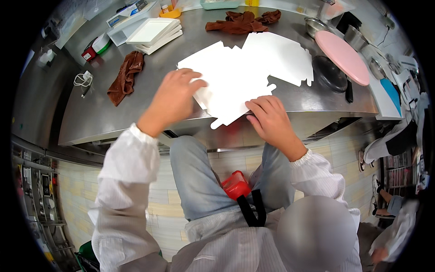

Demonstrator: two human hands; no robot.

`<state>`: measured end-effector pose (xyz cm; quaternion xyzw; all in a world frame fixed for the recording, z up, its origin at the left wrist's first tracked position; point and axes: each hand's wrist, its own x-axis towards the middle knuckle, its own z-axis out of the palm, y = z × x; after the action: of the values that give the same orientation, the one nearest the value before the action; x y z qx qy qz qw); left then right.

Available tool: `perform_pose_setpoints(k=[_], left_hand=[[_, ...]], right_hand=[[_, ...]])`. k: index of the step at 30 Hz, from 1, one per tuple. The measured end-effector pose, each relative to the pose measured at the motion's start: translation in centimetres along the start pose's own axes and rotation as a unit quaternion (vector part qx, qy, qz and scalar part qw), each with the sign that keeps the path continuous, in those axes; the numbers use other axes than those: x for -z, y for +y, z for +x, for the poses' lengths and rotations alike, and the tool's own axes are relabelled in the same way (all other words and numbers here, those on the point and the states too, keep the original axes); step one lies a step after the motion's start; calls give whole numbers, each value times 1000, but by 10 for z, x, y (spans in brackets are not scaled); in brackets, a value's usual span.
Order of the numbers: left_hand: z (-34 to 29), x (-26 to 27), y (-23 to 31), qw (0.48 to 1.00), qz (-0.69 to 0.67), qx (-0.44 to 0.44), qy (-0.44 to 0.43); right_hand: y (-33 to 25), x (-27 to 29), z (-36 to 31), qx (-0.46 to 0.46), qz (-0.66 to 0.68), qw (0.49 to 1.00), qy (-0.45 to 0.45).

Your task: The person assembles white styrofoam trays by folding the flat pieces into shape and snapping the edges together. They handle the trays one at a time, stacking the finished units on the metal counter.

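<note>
A white flat die-cut cardboard sheet (226,77), with tabs and notches, lies at the near edge of the steel table and juts a little over it. My left hand (174,97) is at its left edge, fingers curved and thumb apart. At the near right corner, my right hand (272,120) grips the sheet, with fingers on top and the thumb lower at the rim. A second white cardboard sheet (285,59) lies behind to the right and meets the first; bright glare hides the border between them.
Brown cloths (126,79) lie at left and at the back (242,22). White trays (156,34) are stacked back left, near a white cable (83,80). At right are a black pan (329,72), a pink round board (342,56) and metal bowls (316,26). Another person (394,140) is far right.
</note>
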<state>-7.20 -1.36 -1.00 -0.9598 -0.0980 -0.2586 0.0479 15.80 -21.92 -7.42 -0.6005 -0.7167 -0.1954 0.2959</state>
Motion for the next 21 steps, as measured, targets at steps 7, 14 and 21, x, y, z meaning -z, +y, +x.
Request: perform_pose_setpoints(k=[7,14,21], left_hand=[[-16,-32,85,997,-55,40,-26],[-31,-46,64,996,-49,-1,77],[-22,-54,49,994,-88,60,26]], right_hand=[[-27,-34,12,53,-18,997,60],[-15,-28,19,56,-8,998,28],[-1,-35,42,70,-23,995,-63]])
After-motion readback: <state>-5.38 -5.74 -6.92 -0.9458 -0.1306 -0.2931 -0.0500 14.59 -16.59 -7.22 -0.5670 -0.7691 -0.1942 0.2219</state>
